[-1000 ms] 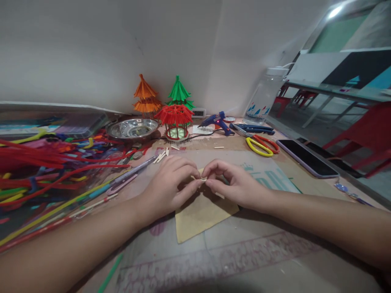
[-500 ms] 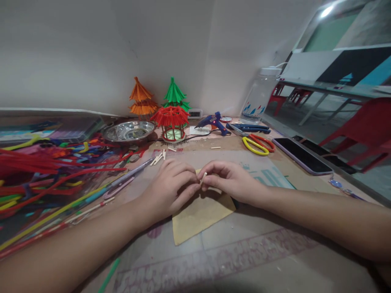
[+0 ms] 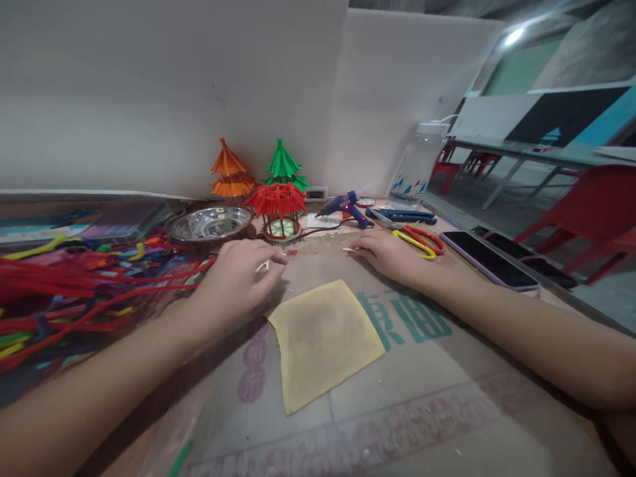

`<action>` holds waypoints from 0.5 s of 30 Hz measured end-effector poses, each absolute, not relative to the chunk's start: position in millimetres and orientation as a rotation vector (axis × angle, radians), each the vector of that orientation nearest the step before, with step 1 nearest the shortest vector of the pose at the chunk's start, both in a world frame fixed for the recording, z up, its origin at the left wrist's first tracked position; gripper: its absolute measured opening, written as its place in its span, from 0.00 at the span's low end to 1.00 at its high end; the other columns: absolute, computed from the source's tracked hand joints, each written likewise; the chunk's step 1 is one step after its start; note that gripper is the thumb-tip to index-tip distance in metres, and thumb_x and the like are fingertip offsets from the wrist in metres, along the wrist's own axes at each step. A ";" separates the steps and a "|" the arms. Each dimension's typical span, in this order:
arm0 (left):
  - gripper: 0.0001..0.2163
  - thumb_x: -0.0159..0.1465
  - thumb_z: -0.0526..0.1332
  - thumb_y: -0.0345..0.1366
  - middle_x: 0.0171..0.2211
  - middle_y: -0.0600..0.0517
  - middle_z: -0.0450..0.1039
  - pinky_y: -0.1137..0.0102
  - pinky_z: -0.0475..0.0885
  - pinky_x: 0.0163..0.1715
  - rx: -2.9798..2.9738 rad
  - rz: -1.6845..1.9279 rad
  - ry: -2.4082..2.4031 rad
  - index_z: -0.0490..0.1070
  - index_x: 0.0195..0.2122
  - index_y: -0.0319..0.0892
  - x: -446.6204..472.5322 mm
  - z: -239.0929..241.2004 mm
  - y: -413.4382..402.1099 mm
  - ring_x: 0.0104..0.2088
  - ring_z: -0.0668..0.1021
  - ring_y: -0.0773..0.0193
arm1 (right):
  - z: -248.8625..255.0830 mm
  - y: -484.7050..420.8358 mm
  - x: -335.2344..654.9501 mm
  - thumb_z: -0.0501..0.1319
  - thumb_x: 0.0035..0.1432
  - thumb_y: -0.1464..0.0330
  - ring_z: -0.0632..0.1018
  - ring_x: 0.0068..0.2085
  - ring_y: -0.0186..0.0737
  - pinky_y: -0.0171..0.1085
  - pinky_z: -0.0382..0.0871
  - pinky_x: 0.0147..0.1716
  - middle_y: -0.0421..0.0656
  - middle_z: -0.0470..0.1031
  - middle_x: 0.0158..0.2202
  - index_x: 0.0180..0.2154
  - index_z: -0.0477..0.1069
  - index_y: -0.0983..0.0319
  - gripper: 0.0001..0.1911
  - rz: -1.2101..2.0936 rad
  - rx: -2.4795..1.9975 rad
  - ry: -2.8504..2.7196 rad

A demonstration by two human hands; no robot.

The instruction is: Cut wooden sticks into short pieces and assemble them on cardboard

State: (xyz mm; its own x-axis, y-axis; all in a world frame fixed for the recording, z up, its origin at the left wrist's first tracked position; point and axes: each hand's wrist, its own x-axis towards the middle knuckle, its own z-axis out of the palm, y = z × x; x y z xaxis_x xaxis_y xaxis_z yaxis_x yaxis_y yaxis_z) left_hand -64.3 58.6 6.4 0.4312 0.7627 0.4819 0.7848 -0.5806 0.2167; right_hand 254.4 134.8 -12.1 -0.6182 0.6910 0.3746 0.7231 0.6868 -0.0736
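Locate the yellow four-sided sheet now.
In the head view, the yellow four-sided sheet lies below centre on the printed work surface, left of large green characters and nearer the wearer than the left hand.

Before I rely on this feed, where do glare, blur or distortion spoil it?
Head view throughout: bright lamp flares at upper right; coloured strips look smeared at left; red chair appears stretched near the right edge; yellow sheet shows clear edges.
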 end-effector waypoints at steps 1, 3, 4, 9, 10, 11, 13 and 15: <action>0.12 0.68 0.55 0.41 0.41 0.48 0.82 0.56 0.67 0.47 -2.592 -0.805 -1.473 0.78 0.41 0.45 -70.8 11.1 63.6 0.45 0.79 0.51 | -14.7 135.6 255.3 0.55 0.69 0.68 0.77 0.48 0.51 0.47 0.70 0.50 0.54 0.79 0.46 0.46 0.77 0.65 0.14 -0.169 -1.103 -2.529; 0.13 0.67 0.55 0.41 0.41 0.48 0.82 0.58 0.69 0.44 -2.537 -0.706 -1.551 0.80 0.39 0.44 -82.9 19.3 71.6 0.43 0.80 0.50 | -17.3 135.1 256.2 0.55 0.68 0.67 0.76 0.49 0.53 0.48 0.70 0.49 0.56 0.76 0.47 0.49 0.76 0.67 0.15 -0.255 -1.096 -2.509; 0.13 0.67 0.56 0.40 0.41 0.48 0.83 0.59 0.70 0.42 -2.517 -0.661 -1.579 0.80 0.39 0.44 -87.9 22.0 74.4 0.42 0.81 0.50 | -17.7 134.1 256.3 0.56 0.68 0.67 0.75 0.49 0.53 0.48 0.70 0.49 0.57 0.75 0.48 0.49 0.75 0.67 0.15 -0.277 -1.092 -2.486; 0.14 0.69 0.55 0.40 0.41 0.47 0.83 0.62 0.70 0.38 -2.516 -0.461 -1.532 0.80 0.44 0.44 -97.5 14.5 81.9 0.40 0.81 0.52 | -18.1 124.8 250.3 0.56 0.68 0.66 0.76 0.47 0.50 0.46 0.70 0.47 0.53 0.76 0.45 0.46 0.75 0.63 0.12 -0.165 -1.009 -2.434; 0.15 0.70 0.54 0.40 0.43 0.47 0.82 0.62 0.70 0.40 -2.530 -0.429 -1.468 0.80 0.46 0.44 -97.2 9.4 82.9 0.42 0.80 0.52 | -18.4 123.2 248.7 0.56 0.68 0.66 0.76 0.47 0.50 0.46 0.70 0.47 0.52 0.77 0.45 0.45 0.75 0.63 0.12 -0.145 -0.994 -2.434; 0.14 0.70 0.54 0.38 0.45 0.46 0.82 0.61 0.70 0.43 -2.541 -0.404 -1.398 0.79 0.49 0.45 -96.7 4.1 83.8 0.45 0.79 0.52 | -18.8 122.0 247.4 0.56 0.68 0.66 0.76 0.47 0.50 0.46 0.70 0.47 0.52 0.77 0.45 0.45 0.75 0.63 0.11 -0.133 -0.988 -2.434; 0.14 0.70 0.55 0.35 0.49 0.47 0.80 0.59 0.68 0.48 -2.541 -0.374 -1.287 0.78 0.51 0.47 -95.9 -6.0 85.1 0.50 0.77 0.51 | -19.9 121.4 246.3 0.56 0.68 0.67 0.76 0.47 0.50 0.46 0.71 0.47 0.53 0.77 0.45 0.45 0.75 0.64 0.11 -0.125 -1.000 -2.426; 0.15 0.69 0.55 0.31 0.50 0.48 0.80 0.57 0.66 0.50 -2.531 -0.359 -1.214 0.78 0.51 0.48 -96.5 -12.7 85.6 0.52 0.76 0.51 | -21.2 123.0 246.9 0.56 0.68 0.67 0.76 0.47 0.49 0.45 0.71 0.46 0.53 0.77 0.45 0.45 0.75 0.65 0.12 -0.118 -1.011 -2.424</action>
